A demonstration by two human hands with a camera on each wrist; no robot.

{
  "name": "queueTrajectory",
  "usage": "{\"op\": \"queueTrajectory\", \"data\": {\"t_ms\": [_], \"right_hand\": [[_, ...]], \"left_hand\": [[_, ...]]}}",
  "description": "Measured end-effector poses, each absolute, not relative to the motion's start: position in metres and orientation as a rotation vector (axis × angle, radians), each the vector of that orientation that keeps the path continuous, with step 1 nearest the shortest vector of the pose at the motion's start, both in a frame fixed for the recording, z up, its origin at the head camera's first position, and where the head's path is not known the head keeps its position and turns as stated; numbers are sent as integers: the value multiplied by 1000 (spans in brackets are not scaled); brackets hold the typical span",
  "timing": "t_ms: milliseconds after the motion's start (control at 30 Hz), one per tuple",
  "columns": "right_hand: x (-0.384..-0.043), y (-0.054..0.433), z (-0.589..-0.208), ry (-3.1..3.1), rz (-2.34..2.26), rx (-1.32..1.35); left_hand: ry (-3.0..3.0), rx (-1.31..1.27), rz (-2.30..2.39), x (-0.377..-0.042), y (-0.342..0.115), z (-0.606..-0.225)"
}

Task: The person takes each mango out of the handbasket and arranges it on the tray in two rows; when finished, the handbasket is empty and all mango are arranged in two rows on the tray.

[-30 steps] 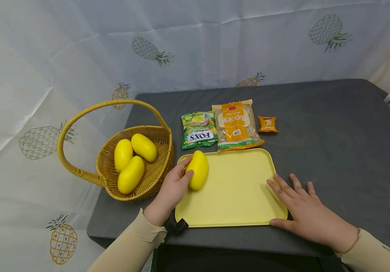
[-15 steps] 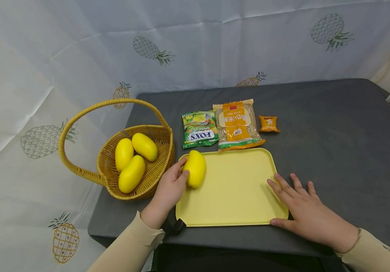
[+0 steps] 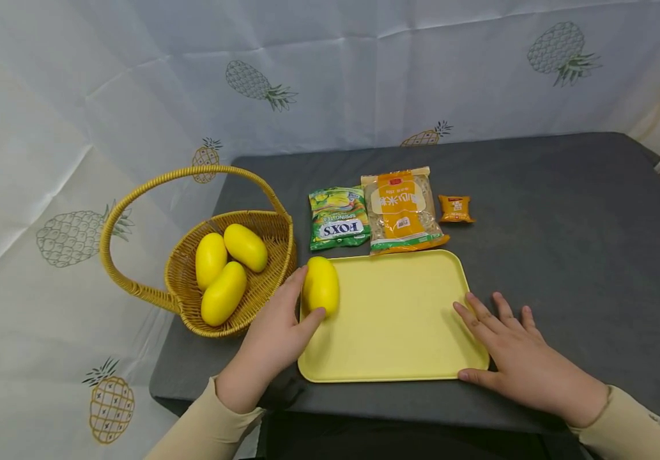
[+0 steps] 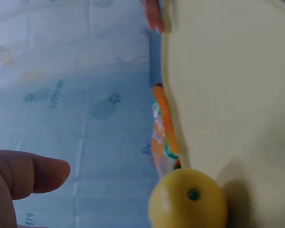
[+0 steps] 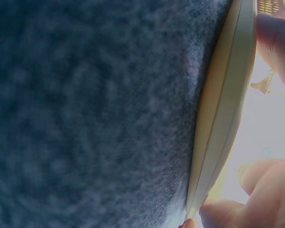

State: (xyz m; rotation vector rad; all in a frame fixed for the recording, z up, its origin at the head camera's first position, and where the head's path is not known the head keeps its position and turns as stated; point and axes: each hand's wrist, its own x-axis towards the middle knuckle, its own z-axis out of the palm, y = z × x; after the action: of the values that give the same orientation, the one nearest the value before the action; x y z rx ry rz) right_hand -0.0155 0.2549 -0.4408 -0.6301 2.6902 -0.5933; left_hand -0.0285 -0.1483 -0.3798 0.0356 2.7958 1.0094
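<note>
A yellow mango [image 3: 322, 286] lies along the left side of the pale yellow tray [image 3: 399, 319]. My left hand [image 3: 275, 329] is beside it, thumb and fingers spread apart; whether a fingertip still touches the fruit cannot be told. In the left wrist view the thumb [image 4: 42, 173] stands well clear of the mango [image 4: 180, 204], whose end shows a green spot. My right hand [image 3: 522, 358] rests at the tray's right edge with its fingers spread. From the right wrist, the tray's rim [image 5: 223, 109] appears close beside the fingers.
A wicker basket [image 3: 283, 281] with a tall handle stands left of the tray, holding 3 mangoes [image 3: 223, 294]. Behind the tray lie a green FOX'S bag [image 3: 338, 218], an orange and clear food bag [image 3: 403, 209] and a small orange packet [image 3: 455, 209]. Dark cloth covers the table [image 3: 583, 243].
The mango has shifted left to the tray's left side. My left hand has let go of its grip, with thumb and fingers opening. The right hand has stayed in place.
</note>
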Motion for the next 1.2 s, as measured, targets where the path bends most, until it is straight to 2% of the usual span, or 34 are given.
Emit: {"op": "queueTrajectory", "data": {"t_ms": [300,800,1200], "right_hand": [[-17,256,-442,2679,-587,-634],[-17,257,-445,2693,-580,-635],[-15,257,-445,2699,-599,-632]], "left_hand": [[2744,65,1319,-24,-168,-343],[2851,184,1646,-44,-221,-318],[2877,-43,1520,-74,-258,-325]]}}
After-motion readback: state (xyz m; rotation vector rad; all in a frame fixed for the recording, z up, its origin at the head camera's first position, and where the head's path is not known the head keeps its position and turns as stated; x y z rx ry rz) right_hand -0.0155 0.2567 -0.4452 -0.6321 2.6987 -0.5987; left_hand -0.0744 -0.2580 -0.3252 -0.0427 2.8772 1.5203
